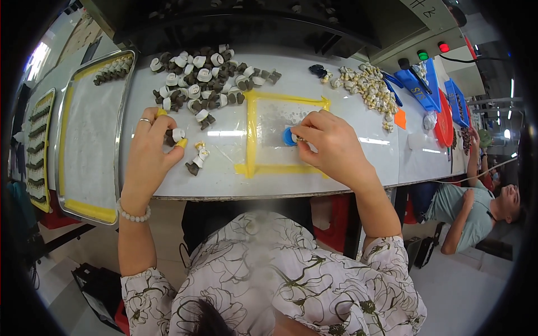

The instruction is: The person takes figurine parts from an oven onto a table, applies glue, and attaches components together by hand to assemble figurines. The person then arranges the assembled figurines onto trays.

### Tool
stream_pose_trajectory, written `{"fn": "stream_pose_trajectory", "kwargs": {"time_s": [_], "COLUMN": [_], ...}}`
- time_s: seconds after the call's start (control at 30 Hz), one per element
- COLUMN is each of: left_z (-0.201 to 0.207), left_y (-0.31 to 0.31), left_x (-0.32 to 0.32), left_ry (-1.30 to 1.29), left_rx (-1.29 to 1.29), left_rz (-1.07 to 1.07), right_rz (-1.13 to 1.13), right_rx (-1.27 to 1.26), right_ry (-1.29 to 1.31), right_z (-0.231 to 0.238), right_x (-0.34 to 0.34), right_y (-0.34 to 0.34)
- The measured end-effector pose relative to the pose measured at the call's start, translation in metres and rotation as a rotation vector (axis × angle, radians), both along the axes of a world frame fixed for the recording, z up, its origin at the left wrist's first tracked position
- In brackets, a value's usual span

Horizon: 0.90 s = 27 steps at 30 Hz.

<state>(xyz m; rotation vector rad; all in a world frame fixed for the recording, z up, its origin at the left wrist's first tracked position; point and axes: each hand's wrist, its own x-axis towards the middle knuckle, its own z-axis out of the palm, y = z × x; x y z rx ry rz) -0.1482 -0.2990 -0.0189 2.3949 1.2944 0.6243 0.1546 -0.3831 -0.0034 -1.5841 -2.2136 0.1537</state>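
Note:
My left hand (147, 147), with yellow covers on its thumb and a fingertip, is closed around a small white-and-brown figurine part (178, 134). Beside it on the table lies a figurine (197, 159) with a white body, a yellowish top and a brown base. Over a small round blue cap (288, 136), the fingertips of my right hand (332, 143) are pinched together. A small pale piece seems to be between them, mostly hidden. The cap rests inside a rectangle of yellow tape (251, 134) on the table.
Many white-and-brown parts (193, 75) are heaped at the back left. A pile of white-and-gold pieces (367, 87) lies back right, near blue bins (417, 89) and a red dish (444, 120). A metal tray (124, 112) stands left. Another person (465, 207) sits at far right.

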Motion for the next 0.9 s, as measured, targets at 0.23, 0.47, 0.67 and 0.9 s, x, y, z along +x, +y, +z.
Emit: {"fn": "stream_pose_trajectory", "kwargs": {"time_s": [0.23, 0.47, 0.67, 0.9], "left_z": [-0.008, -0.013, -0.025, -0.037], "left_y": [-0.017, -0.066, -0.076, -0.078], "left_x": [-0.006, 0.044, 0.079, 0.089], "left_ry": [-0.841, -1.195, -1.313, -1.328], "left_rx": [-0.405, -0.887, -1.296, -1.177], "left_rz": [0.168, -0.132, -0.048, -0.101], "right_rz": [0.053, -0.092, -0.133, -0.102], "right_rx": [-0.018, -0.119, -0.177, -0.231], "right_ry": [-0.096, 0.416, 0.685, 0.835], "right_z": [0.005, -0.01, -0.014, -0.012], "right_x": [-0.005, 0.002, -0.004, -0.009], "right_y": [0.002, -0.012, -0.023, -0.033]}}
